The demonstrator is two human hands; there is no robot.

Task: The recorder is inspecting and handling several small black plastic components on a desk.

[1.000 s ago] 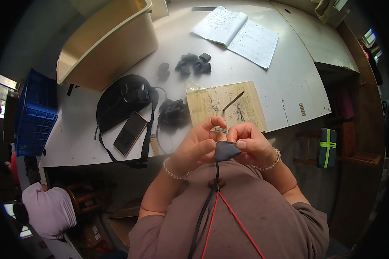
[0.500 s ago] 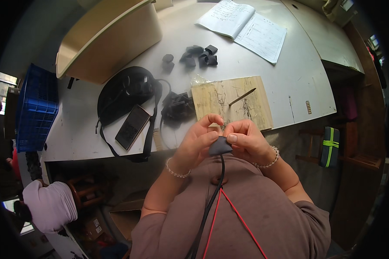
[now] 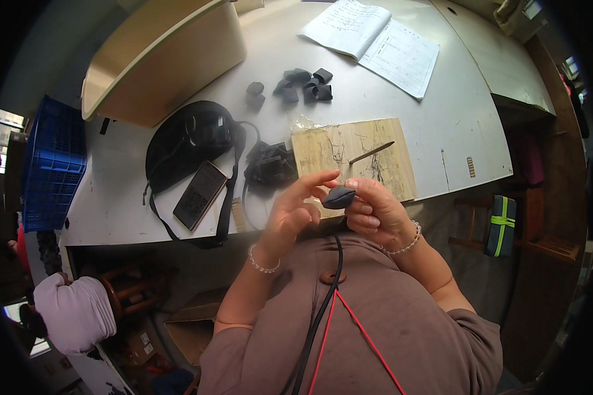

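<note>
Pinched between the thumb and fingers of my right hand (image 3: 375, 209) is a small dark grey fabric piece (image 3: 339, 197), folded to a pointed shape. My left hand (image 3: 296, 209) is just beside it with fingers apart; whether a fingertip touches the fabric, I cannot tell. Both hands are close to my body, at the near edge of a wooden board (image 3: 395, 181). From the scratched board a metal spike (image 3: 372, 153) sticks up. A heap of dark fabric pieces (image 3: 270, 164) lies left of the board, and several folded grey loops (image 3: 310, 85) lie beyond it.
A black bag (image 3: 184, 141) with a strap and a phone (image 3: 201, 195) lie on the left of the table. A beige tub (image 3: 168, 66) stands behind them, a blue crate (image 3: 56, 161) at far left. An open notebook (image 3: 382, 43) is at the back. Another person (image 3: 76, 313) is at lower left.
The fabric piece has been turned and lifted slightly, from flat to a pointed fold. My left fingers have spread away from it, while my right hand keeps its pinch.
</note>
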